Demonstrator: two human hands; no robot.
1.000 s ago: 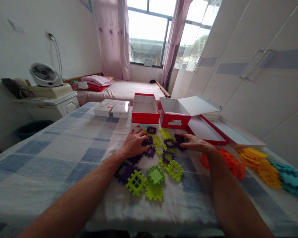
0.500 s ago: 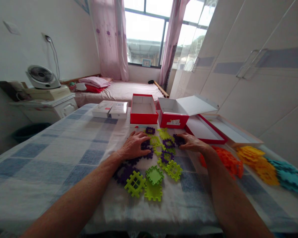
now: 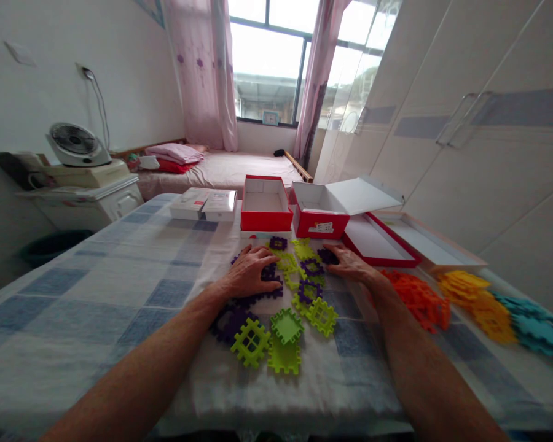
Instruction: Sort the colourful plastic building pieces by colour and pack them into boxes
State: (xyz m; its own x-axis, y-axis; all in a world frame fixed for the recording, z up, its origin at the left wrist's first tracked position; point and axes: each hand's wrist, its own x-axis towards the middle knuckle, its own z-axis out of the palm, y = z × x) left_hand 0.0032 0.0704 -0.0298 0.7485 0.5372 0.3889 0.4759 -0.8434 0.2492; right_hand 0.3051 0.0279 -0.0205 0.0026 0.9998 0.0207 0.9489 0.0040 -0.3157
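My left hand (image 3: 250,272) lies over a group of purple interlocking tiles (image 3: 230,322), its thumb spread away from the fingers. Palm and fingers cover part of that group. Across the pile, my right hand (image 3: 350,264) pinches a dark purple tile (image 3: 328,256) at its fingertips. Between the hands, lime-green window-frame tiles (image 3: 323,317) lie mixed with purple frame tiles (image 3: 310,291). Nearer to me are a green notched frame tile (image 3: 251,342), a paler green solid tile (image 3: 287,326) and a lime tile (image 3: 284,358) partly beneath it.
Orange tiles (image 3: 419,301), yellow tiles (image 3: 482,307) and teal tiles (image 3: 537,325) are heaped on the right. Behind the pile stand an open red box (image 3: 266,221) and a red box with its lid raised (image 3: 320,224). White boxes (image 3: 203,205) sit back left.
My right hand has shifted slightly left, and the purple tile at its fingertips moved with it. The left hand stays almost in place over the purple tiles.
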